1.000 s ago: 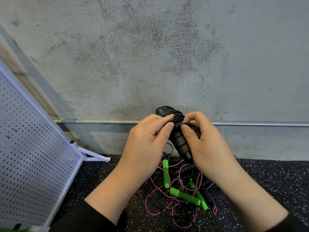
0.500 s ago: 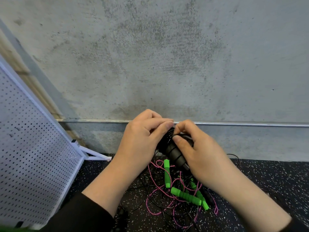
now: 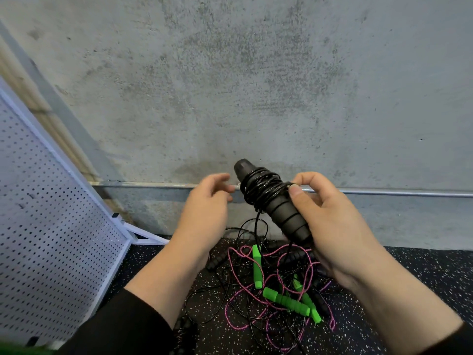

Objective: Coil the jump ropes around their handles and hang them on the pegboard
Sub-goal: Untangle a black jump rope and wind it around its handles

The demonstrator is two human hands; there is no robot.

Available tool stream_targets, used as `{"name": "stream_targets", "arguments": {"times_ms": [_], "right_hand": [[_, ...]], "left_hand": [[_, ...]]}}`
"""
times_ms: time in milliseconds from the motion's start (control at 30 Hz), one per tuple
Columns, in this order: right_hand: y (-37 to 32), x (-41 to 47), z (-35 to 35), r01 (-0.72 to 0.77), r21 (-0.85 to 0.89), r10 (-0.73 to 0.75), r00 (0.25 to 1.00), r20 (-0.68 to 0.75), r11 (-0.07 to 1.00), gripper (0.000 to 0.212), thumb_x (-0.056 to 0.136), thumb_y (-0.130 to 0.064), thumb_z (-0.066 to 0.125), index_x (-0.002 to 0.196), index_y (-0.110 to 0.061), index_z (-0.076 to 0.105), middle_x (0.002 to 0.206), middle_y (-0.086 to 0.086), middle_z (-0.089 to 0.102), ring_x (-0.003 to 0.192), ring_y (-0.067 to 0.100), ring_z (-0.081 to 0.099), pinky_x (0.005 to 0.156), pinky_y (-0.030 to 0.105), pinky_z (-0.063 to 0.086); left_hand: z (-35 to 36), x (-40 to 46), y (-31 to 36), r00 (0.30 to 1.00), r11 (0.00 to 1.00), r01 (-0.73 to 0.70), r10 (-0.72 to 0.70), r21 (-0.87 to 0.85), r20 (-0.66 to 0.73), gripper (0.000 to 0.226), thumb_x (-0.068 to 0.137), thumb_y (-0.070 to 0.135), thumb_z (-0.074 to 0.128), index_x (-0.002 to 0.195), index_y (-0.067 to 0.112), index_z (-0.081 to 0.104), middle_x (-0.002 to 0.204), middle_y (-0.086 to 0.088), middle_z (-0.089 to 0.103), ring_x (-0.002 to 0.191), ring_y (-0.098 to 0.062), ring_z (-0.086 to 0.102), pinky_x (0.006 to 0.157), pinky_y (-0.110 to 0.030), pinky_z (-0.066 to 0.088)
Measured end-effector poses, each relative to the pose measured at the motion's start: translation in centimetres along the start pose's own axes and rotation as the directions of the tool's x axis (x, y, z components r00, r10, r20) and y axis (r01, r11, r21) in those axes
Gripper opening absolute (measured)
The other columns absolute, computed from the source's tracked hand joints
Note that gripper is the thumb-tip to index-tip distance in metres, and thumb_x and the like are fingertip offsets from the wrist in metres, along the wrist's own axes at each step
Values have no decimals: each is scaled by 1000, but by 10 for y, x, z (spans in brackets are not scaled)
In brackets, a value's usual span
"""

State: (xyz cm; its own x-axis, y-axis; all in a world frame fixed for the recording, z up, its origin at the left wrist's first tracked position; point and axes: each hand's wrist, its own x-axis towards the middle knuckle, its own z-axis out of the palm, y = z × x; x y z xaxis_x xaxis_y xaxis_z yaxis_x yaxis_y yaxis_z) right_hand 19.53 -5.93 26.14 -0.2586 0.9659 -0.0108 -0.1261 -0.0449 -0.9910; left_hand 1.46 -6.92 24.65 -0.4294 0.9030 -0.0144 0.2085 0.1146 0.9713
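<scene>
From the head camera we see our right hand (image 3: 330, 226) wrapped around the lower part of a black handle (image 3: 276, 203), which tilts up and to the left, its capped end rising clear of the fingers. Black rope (image 3: 261, 190) is wound in many turns around the upper half of the handle. Our right thumb presses against the coil's right edge, and the index finger curls over just above it, so the two pinch the rope against the handle; the remaining fingers go behind the handle and we cannot tell how they lie. A loose strand of the same rope drops from the coil down to the floor.

Our left hand (image 3: 204, 208) hangs just left of the coil with fingers loosely bent and holding nothing; the fingertips sit close to the rope but are blurred, so we cannot say whether they touch it.

Below both hands, on the dark speckled floor (image 3: 422, 272), lies a tangle of pink rope (image 3: 235, 262) and thin black rope with green handles (image 3: 286, 301) and further black handles among it. The white pegboard (image 3: 51, 226) leans at the left, well apart from the held handle. A grey concrete wall (image 3: 256, 85) with a metal pipe (image 3: 396, 193) along it stands behind.
</scene>
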Motion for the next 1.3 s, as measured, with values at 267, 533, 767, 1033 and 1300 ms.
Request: {"name": "stream_targets", "arguments": {"times_ms": [267,533,767,1033,1300], "right_hand": [[-5,1,-1,-60,167,53,998,44,984,22,103,-22,54,85,-32,64,83,21,62,56,24,49,41,24,41],[-11,-3,-2,-101,333,70,992,103,938,5,102,-17,51,103,-15,56,77,17,67,52,20,61,42,24,50],[-12,1,-9,-80,347,47,994,103,935,7,102,-19,51,100,-14,54,79,11,69,65,21,61,46,23,50],[-16,6,-20,-78,383,61,997,55,920,5,100,-21,52,98,-16,54,85,8,69,67,19,65,45,21,48],[-11,9,-20,-91,338,90,996,20,937,10,103,-21,52,94,-19,55,85,8,70,67,20,65,46,21,50]], "left_hand": [[9,-11,-2,917,990,-13,-43,139,397,21,99,25,59,116,30,70,113,20,73,110,6,62,107,-36,45],[16,-12,-12,868,994,-48,-7,97,497,27,75,27,77,97,22,63,86,4,64,81,-11,60,83,-37,46],[12,-7,-14,916,990,-37,-23,140,402,23,82,39,74,102,29,69,68,-2,63,61,-14,56,68,-33,43],[-8,-7,-13,958,968,19,-89,252,271,34,92,44,69,71,17,70,59,3,48,54,-12,43,60,-27,37],[-21,-8,-10,956,978,205,-193,-29,221,34,92,34,72,64,21,57,63,-5,59,63,-23,62,76,-41,44]]}}
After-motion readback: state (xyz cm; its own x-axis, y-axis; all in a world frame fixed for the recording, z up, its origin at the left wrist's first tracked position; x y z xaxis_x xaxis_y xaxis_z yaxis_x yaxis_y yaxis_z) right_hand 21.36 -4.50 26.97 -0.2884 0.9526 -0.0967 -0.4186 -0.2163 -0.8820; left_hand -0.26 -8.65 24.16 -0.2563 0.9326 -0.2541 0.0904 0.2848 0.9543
